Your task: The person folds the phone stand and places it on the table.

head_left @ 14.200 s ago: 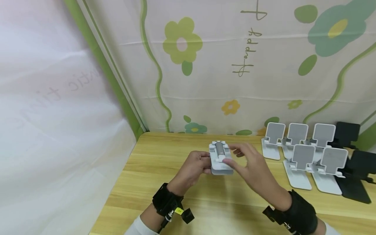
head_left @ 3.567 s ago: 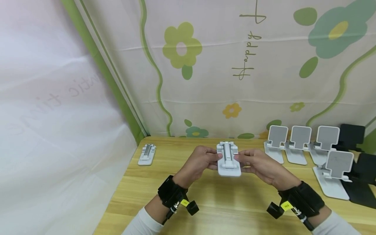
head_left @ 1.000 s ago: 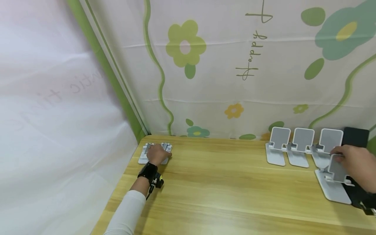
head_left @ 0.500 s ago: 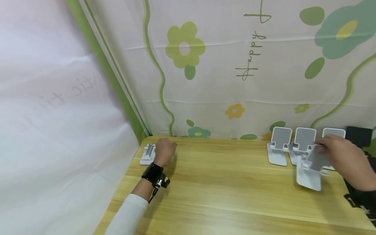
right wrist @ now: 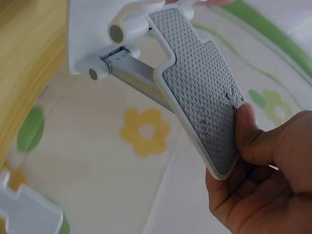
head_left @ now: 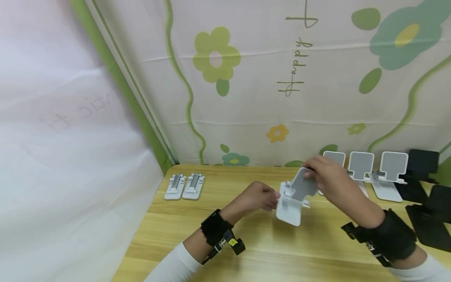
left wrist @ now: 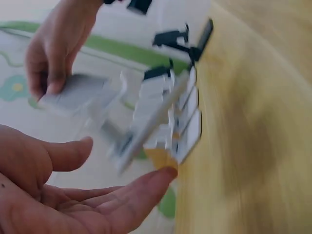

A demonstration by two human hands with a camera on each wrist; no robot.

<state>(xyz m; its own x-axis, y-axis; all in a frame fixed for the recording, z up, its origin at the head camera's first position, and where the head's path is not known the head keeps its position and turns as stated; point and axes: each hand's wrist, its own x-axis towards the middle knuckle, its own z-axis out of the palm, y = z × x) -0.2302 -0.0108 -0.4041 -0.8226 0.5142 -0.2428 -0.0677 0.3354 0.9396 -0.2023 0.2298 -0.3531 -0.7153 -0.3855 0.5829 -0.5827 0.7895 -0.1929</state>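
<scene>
A white phone stand (head_left: 289, 211), unfolded, hangs tilted over the middle of the table. My right hand (head_left: 329, 178) pinches the top edge of its grey-padded plate; in the right wrist view, the thumb presses on the textured pad (right wrist: 200, 92) with fingers behind. My left hand (head_left: 258, 197) is right beside the stand's base. In the left wrist view, its thumb and fingers are spread apart below the blurred base, gripping nothing. Two folded white phone stands, an outer one (head_left: 172, 192) and an inner one (head_left: 192, 192), lie side by side at the table's back left.
Three unfolded white stands (head_left: 361, 166) line the back right of the wooden table (head_left: 246, 250), one partly behind my right hand. Black stands (head_left: 428, 229) are at the far right. A patterned curtain (head_left: 246, 105) hangs along the back edge.
My right hand has lifted the white stand from the front right and carried it left to the middle. My left hand has left the second folded stand and moved right toward the carried one.
</scene>
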